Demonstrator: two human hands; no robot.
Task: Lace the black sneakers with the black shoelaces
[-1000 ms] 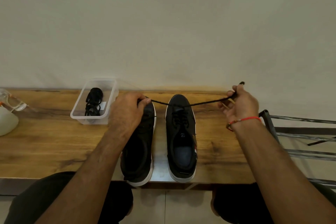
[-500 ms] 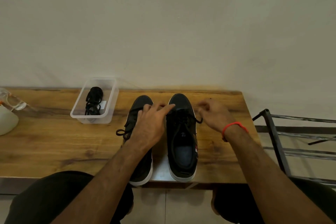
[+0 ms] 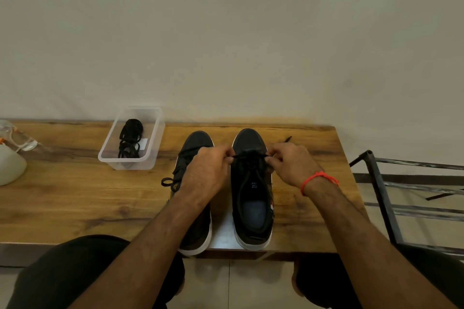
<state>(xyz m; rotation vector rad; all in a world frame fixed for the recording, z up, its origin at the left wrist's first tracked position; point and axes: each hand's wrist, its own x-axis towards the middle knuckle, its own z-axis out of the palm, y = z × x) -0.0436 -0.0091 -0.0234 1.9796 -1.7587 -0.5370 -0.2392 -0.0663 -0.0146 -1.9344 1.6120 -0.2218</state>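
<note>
Centrally in the frame, two black sneakers stand side by side on the wooden table (image 3: 62, 198), toes toward the wall. The left hand (image 3: 204, 173) lies over the left sneaker (image 3: 194, 231) and pinches one end of the black shoelace (image 3: 247, 156) at the upper eyelets of the right sneaker (image 3: 252, 198). The right hand (image 3: 292, 164), with a red thread bracelet (image 3: 317, 178) at the wrist, pinches the opposite end. A lace tip (image 3: 286, 139) lies on the table just past the right hand. At centre left, a clear plastic container (image 3: 153, 148) holds a bundle of spare black laces (image 3: 130, 142). A metal rack (image 3: 381, 190) stands at the right edge.
</note>
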